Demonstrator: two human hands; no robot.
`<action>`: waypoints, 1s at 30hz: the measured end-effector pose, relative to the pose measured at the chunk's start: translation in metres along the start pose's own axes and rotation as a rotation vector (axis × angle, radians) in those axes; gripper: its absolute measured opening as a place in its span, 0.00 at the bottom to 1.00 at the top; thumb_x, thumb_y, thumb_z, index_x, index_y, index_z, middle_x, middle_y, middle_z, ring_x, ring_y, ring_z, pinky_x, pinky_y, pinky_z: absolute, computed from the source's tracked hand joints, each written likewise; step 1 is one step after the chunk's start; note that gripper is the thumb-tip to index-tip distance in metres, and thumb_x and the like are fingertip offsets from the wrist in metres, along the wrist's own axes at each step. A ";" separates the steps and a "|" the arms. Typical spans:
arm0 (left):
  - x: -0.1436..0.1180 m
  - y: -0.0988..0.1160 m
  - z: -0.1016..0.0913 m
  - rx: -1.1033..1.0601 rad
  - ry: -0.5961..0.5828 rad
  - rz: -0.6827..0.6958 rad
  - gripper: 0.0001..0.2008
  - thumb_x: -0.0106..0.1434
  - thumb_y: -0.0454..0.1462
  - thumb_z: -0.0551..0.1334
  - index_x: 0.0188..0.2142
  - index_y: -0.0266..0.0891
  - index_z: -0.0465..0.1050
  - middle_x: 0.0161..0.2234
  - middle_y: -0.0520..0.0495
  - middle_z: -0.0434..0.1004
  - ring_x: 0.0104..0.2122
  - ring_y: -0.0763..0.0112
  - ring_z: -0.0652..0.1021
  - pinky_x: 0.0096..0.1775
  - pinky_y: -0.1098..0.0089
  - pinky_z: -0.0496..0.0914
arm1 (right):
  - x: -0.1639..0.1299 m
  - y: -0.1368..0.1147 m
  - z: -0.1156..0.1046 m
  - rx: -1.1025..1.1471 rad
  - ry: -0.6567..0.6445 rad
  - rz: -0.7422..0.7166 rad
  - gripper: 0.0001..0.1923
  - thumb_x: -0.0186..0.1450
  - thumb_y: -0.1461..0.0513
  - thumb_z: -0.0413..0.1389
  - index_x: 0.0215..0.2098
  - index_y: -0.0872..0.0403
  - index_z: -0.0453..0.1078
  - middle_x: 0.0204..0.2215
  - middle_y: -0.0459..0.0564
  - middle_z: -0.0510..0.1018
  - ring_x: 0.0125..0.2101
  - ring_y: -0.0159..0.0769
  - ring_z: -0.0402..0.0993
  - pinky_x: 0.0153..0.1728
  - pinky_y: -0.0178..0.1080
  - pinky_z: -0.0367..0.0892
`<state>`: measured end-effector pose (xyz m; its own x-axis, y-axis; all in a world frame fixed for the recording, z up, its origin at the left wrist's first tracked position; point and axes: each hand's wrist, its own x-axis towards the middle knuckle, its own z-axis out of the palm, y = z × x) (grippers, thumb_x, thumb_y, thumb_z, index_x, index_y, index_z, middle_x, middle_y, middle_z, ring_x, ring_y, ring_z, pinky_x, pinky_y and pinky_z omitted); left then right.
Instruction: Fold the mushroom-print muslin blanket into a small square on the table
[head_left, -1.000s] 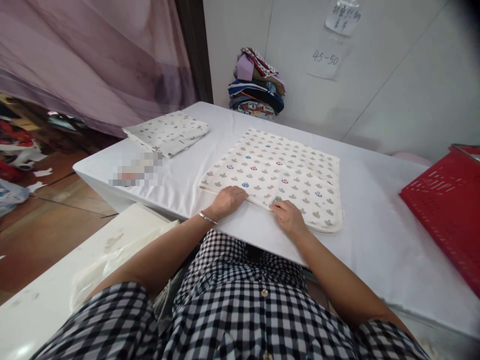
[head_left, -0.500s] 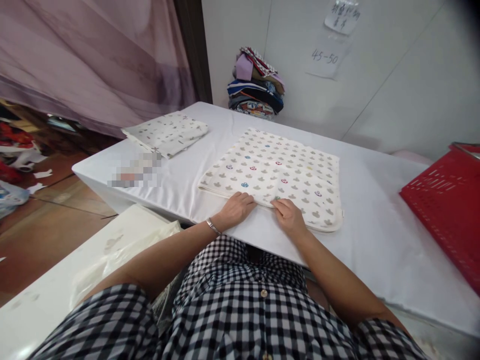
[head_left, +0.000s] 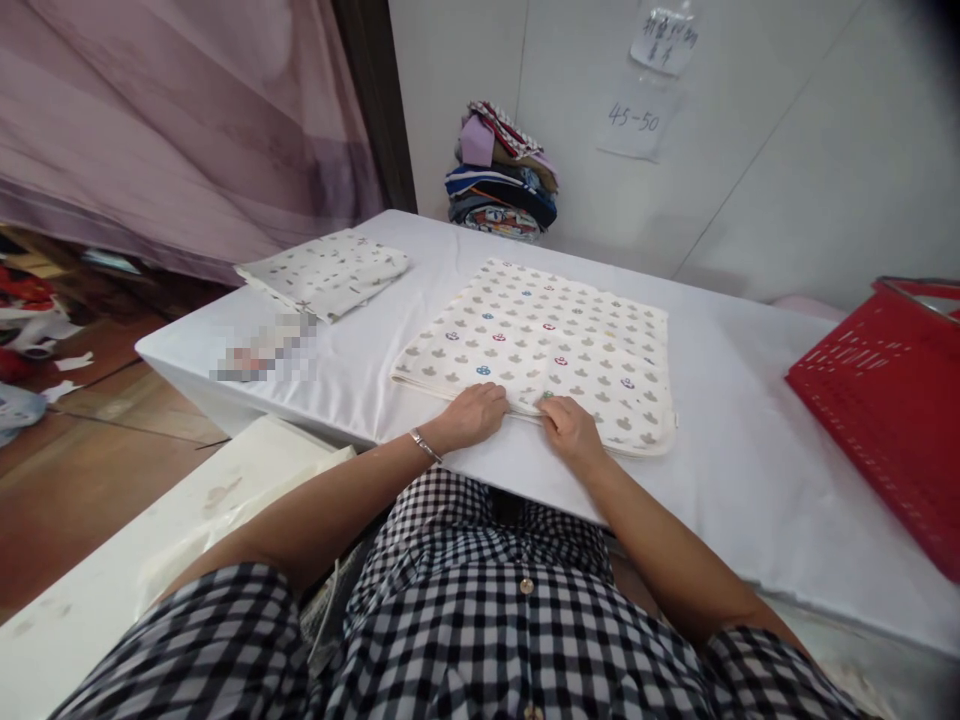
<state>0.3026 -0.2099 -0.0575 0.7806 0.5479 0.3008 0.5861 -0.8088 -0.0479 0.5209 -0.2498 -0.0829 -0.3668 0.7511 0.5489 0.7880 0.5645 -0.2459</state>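
A cream cloth printed with small grey and coloured shapes lies flat and folded on the white table. Both of my hands rest at the middle of its near edge, almost touching each other. My left hand has its fingers curled over the hem. My right hand pinches the same hem just to the right. A thin bracelet sits on my left wrist.
A second folded patterned cloth lies at the table's far left. A stack of coloured fabrics stands against the wall. A red plastic basket sits at the right. A lower white surface is at my left.
My left hand has slid right along the near hem until it nearly meets my right hand. My right hand has stayed in place, and the view has shifted slightly.
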 end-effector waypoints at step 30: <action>-0.057 -0.029 -0.007 -0.184 0.146 -0.370 0.05 0.61 0.32 0.55 0.36 0.38 0.68 0.38 0.45 0.70 0.40 0.66 0.71 0.43 0.65 0.67 | -0.004 -0.007 -0.009 -0.098 -0.063 -0.040 0.15 0.65 0.67 0.45 0.47 0.56 0.68 0.36 0.54 0.76 0.36 0.40 0.70 0.37 0.40 0.67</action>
<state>0.2393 -0.2191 -0.0662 0.4784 0.7827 0.3981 0.7620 -0.5954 0.2549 0.5210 -0.2597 -0.0760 -0.4265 0.7507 0.5045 0.8158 0.5601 -0.1438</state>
